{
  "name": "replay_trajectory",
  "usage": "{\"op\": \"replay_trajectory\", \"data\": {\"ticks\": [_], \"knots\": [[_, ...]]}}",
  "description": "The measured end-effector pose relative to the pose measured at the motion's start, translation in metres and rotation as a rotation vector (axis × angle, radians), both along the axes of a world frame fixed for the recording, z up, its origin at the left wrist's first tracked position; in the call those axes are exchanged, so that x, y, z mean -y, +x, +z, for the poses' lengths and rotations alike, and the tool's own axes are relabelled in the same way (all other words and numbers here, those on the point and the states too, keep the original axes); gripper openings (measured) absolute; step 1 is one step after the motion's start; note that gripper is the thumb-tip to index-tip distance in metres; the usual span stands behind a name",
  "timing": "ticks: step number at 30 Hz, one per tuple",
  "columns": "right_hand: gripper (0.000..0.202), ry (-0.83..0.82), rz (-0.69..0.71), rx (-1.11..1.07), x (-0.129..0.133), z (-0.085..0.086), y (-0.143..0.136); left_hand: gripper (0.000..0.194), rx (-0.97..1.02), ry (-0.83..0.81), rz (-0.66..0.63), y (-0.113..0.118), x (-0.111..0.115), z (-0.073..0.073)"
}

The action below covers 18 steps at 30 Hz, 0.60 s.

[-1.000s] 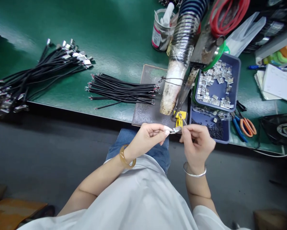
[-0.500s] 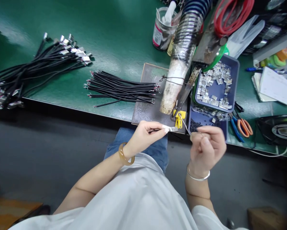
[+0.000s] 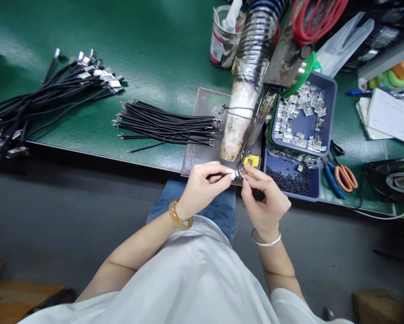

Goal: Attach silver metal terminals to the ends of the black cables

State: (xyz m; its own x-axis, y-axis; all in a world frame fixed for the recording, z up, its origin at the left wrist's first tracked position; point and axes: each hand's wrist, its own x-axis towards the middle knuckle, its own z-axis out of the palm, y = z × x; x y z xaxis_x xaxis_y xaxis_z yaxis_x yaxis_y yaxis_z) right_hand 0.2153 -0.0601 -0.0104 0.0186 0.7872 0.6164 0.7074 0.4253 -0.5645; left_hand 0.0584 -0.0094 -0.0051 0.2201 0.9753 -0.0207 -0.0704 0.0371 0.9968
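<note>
Left hand [image 3: 206, 180], nearest item with its partner: grasping a black cable [image 3: 218, 175] close to its end, thumb and forefinger pinching at a small metal connector [image 3: 234, 174], which is sitting over the front edge of the dark board [image 3: 200, 157]. Right hand [image 3: 265, 193]: facing it, thumb and forefinger pinching a thin pale strand [image 3: 243, 175] just beside the connector. Step in hand: seemingly fitting or trimming work at the cable end; the next move is probably calling for a steady left pinch and a small, exact motion of the right fingertips. Hard to make out: the fingers are covering most of the connector, and whether strand and connector are touching is perhaps beyond telling at this size. Beyond the hands: a yellow piece [image 3: 251, 160], partly masked by the right fingers; a lower tray [image 3: 318, 191], holding black bits and being overlapped by an upper tray [image 3: 333, 99] of loose metal pieces [image 3: 303, 105]. Left of these: black cables with bare ends [image 3: 164, 123], lying partly on the board. Farther: a hose [image 3: 235, 121], blocking part of the board and running out at the top; cables with metal ends [image 3: 70, 87], being cut off at the left edge.
</note>
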Motion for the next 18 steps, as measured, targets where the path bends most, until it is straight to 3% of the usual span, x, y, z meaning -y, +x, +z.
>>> {"op": "replay_trajectory", "data": {"ticks": [5, 18], "knots": [[0.016, -0.008, 0.005, -0.034, -0.0033, -0.0024, 0.0019, 0.008, 0.028, -0.046, 0.042, 0.0059, -0.0009, -0.0008], [0.019, -0.03, 0.03, -0.146, -0.0066, -0.0007, -0.0009, 0.012, 0.004, 0.092, 0.06, 0.0062, -0.0023, 0.0009]]}}
